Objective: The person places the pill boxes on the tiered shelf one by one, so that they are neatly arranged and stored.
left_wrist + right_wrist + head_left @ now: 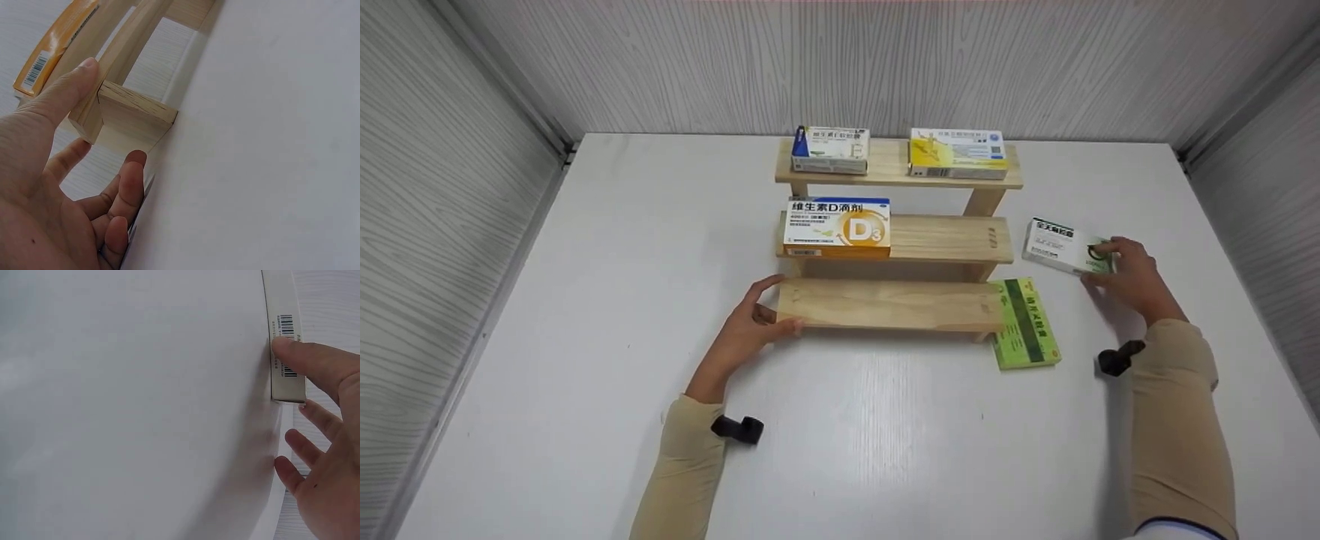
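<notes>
My left hand (741,331) grips the left end of the lowest step of a three-step wooden rack (885,304). In the left wrist view its thumb lies on the step's front edge (84,115) and the index finger reaches the end from behind; the other fingers are loosely bent. At the right, my right hand (1138,279) pinches the near right end of a white and green medicine box (1057,244) on the table. The right wrist view shows the thumb pressed on the box's barcode side (287,385), with several fingers free of it.
A white and orange vitamin D box (837,229) sits on the middle step. The top step bears a white and blue box (831,150) and a yellow and white box (958,154). A green box (1027,324) lies on the table by the rack's right end.
</notes>
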A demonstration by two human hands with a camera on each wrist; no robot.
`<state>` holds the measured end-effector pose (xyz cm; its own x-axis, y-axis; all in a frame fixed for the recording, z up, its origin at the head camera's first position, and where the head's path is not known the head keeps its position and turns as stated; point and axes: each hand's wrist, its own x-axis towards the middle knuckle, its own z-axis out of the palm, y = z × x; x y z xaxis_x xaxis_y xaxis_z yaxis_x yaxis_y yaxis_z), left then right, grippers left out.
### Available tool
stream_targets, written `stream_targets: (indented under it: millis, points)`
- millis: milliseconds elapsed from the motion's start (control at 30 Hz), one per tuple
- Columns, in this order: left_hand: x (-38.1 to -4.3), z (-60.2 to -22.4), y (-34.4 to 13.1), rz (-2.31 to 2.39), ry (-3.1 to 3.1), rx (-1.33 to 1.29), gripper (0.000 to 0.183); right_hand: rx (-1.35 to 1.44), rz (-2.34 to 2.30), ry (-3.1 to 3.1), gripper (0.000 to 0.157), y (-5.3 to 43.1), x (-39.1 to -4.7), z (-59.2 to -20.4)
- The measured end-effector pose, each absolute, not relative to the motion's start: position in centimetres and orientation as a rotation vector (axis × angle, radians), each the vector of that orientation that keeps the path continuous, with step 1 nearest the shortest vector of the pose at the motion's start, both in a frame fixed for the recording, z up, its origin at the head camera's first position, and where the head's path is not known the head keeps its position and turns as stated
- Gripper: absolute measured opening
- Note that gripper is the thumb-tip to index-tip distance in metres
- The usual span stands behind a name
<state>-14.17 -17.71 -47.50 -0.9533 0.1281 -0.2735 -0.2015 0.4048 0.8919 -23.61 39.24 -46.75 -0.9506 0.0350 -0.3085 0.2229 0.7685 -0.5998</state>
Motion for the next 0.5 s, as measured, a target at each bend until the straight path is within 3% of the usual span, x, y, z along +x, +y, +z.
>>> stream_targets:
  millis: [300, 500]
  points:
    - [-14.1, -47.4, -17.8, 1.596, 2.36, -0.029, 0.082, 0.236, -1.001, 2.662, 0.075, 39.7, -22.4, -46.4]
    - [-14.1, -47.4, -17.8, 1.576, 2.365, -0.036, 0.082, 0.202, -1.066, 2.698, 0.069, 40.2, -21.7, -45.6]
